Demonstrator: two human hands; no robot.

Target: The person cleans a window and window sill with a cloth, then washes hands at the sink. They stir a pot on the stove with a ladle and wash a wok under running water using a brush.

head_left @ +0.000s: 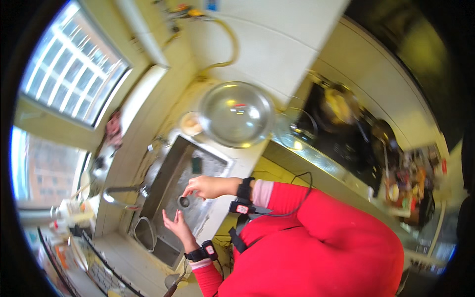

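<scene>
Over a stainless steel sink (163, 196), my right hand (207, 186) hangs with its fingers bent downward close to the round drain (183, 201). Nothing shows in its grasp, and the image is a little blurred there. Lower in the view, my left hand (180, 227) is raised above the same basin with its fingers spread and nothing in them. Neither hand visibly touches the sink. A dark green scouring pad (196, 165) lies in the basin beyond my right hand. The curved chrome faucet (120, 195) stands at the window side of the basin.
A large steel basin (235, 115) sits on the counter beside a small bowl (191, 123) with pale contents. A clear glass bowl (296, 128) stands near the black stove (326, 141), which carries a pan (339, 104). A wire dish rack (107, 271) is at lower left.
</scene>
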